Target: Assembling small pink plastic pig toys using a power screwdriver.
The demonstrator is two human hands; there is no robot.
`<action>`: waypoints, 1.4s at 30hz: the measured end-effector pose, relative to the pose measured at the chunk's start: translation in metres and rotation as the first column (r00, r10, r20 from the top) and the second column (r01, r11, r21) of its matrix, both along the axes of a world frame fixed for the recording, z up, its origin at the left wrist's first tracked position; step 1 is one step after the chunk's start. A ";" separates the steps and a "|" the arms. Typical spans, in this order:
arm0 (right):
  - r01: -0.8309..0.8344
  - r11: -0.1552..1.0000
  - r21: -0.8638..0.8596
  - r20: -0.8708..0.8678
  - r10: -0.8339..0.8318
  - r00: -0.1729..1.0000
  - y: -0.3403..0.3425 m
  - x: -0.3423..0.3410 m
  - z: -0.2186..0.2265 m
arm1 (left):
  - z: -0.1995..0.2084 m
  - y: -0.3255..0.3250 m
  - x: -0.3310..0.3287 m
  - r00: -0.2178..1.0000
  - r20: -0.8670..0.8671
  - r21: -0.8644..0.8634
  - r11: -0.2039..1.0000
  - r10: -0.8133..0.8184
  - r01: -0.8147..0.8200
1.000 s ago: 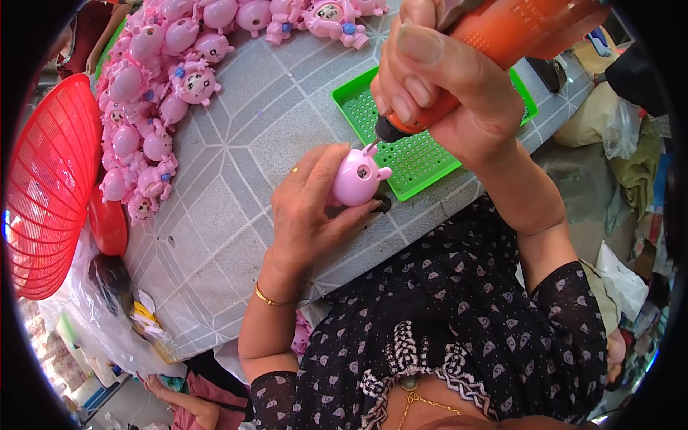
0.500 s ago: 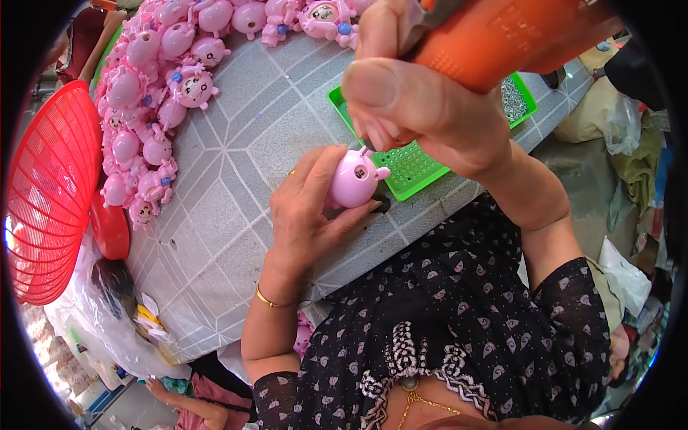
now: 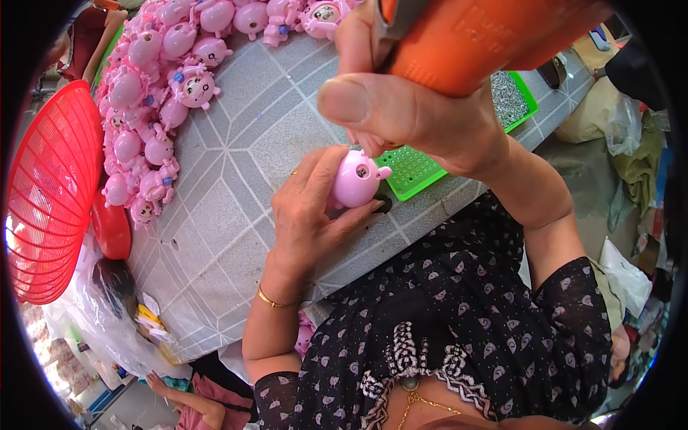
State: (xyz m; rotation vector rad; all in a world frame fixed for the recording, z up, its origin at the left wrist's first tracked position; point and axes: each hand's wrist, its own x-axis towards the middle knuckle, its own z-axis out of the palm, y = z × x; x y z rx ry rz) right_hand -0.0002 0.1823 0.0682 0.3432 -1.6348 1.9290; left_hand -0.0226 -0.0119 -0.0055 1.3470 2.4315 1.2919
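A pink plastic toy (image 3: 355,179) with a round body and a small hole lies on the table under my left hand (image 3: 307,197), whose fingers and thumb close around it. Above and to the right, close to the camera, my right hand (image 3: 423,118) grips an orange power screwdriver (image 3: 494,46). The tool's tip is hidden behind my right hand. Beneath that hand a green perforated tray (image 3: 412,174) sits on the table; at its far end lie many small silver screws (image 3: 507,100).
Many similar pink toys (image 3: 143,107) are heaped along the table's far left side. A red basket (image 3: 54,193) and a red dish (image 3: 111,229) are at the left edge. Beyond the grey table (image 3: 215,236), another person's arm (image 3: 190,405) shows at lower left.
My right hand and the orange screwdriver have shifted slightly left, covering more of the tray's near-left corner. The left hand and the toy have barely moved.
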 end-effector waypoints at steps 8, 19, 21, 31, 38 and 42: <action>-0.001 0.996 0.095 -0.102 0.011 0.995 -0.001 -0.006 -0.004 | -0.002 -0.001 0.003 0.999 0.051 -0.008 1.000 0.009 -0.008; 0.103 0.951 0.290 -0.193 -0.048 0.980 -0.007 -0.014 -0.006 | -0.003 -0.001 0.003 0.999 -0.007 -0.013 0.999 0.041 -0.041; -0.009 0.980 0.200 -0.072 0.023 0.997 -0.004 -0.012 -0.003 | -0.010 -0.004 0.001 0.997 -0.030 -0.036 0.997 0.067 -0.068; 0.039 0.997 -0.072 0.268 -0.019 0.963 0.032 0.000 -0.002 | -0.003 0.005 0.006 0.993 0.035 0.018 0.993 0.116 -0.116; 0.052 0.995 -0.086 0.179 -0.036 0.983 0.027 -0.012 -0.026 | -0.008 0.004 0.002 0.994 0.002 0.031 0.994 0.107 -0.107; 0.047 0.998 -0.053 0.169 -0.037 0.985 0.027 -0.015 -0.033 | -0.009 0.004 0.001 0.994 -0.007 0.038 0.993 0.109 -0.109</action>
